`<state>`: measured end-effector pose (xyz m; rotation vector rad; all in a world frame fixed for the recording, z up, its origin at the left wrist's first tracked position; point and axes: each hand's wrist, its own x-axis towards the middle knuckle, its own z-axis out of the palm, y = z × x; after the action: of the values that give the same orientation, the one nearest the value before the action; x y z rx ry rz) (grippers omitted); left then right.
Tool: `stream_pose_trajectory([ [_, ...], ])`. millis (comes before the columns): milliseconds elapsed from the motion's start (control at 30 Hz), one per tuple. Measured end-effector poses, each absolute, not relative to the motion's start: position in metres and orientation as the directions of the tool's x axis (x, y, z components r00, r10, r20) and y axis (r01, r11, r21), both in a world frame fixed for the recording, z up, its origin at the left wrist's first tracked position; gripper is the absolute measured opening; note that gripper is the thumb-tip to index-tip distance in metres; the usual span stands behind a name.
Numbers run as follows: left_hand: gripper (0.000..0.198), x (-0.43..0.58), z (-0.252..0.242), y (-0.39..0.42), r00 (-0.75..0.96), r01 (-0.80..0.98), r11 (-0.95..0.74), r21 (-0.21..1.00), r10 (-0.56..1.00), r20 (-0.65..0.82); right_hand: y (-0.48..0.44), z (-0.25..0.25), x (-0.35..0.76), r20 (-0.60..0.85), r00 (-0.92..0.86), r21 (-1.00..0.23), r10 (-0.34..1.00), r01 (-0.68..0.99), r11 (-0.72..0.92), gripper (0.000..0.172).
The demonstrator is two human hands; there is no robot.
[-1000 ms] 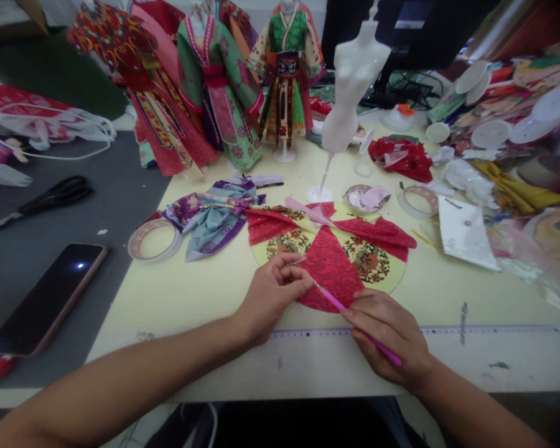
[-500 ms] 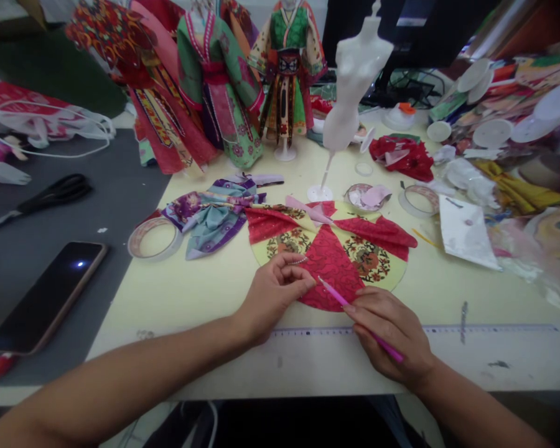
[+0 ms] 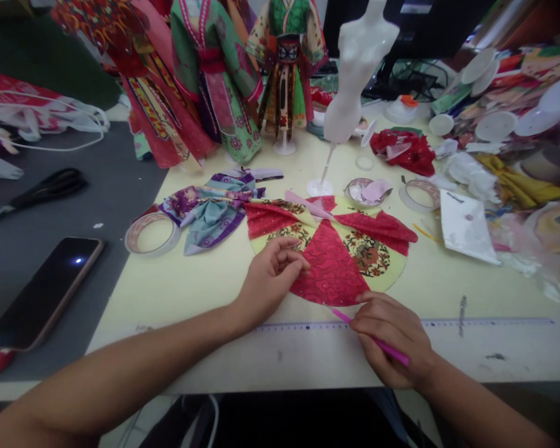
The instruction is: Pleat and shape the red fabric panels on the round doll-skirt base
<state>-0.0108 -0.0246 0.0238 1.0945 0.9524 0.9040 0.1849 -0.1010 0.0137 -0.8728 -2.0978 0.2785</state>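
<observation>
A round doll-garment piece of red and yellow patterned fabric (image 3: 329, 274) lies flat on the table before me. My left hand (image 3: 273, 277) rests over its left edge with fingers curled and thumb drawn in; what the fingers hold, if anything, is too small to make out. In my right hand (image 3: 394, 333) is a slim pink pen-like tool (image 3: 340, 315), gripped like a pencil. Its pale tip meets the table close to the lower edge of the red panel. A pale pink strip (image 3: 308, 206) crosses the top of the garment.
Behind stand dressed doll figures (image 3: 217, 81) and a bare white mannequin (image 3: 361, 68). Purple-blue fabric (image 3: 219, 214) and tape rolls (image 3: 152, 235) lie around the garment. A phone (image 3: 46, 292) and scissors (image 3: 42, 191) sit left; fabric scraps (image 3: 518, 180) pile up right. A printed ruler line (image 3: 490, 322) runs along the front.
The pink tool's tip has dropped from near my left fingertips to the garment's lower edge. My left hand has shifted slightly left; the beaded strand seen at its fingers no longer shows. The view tilted slightly.
</observation>
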Motion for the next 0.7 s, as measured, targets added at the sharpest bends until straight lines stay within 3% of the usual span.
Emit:
stream_pose_trajectory([
  [300,0.032,-0.0113,0.0275,-0.0214,0.255,-0.159,0.234,0.959,0.948,-0.189,-0.1008,0.0076,0.1846,0.608,-0.47,-0.403,0.64,0.511,0.759,0.019],
  [700,0.031,-0.0119,0.0267,-0.0202,0.2,-0.159,0.184,0.97,0.968,-0.151,-0.1016,0.0073,0.1856,0.621,-0.455,-0.409,0.638,0.506,0.759,0.018],
])
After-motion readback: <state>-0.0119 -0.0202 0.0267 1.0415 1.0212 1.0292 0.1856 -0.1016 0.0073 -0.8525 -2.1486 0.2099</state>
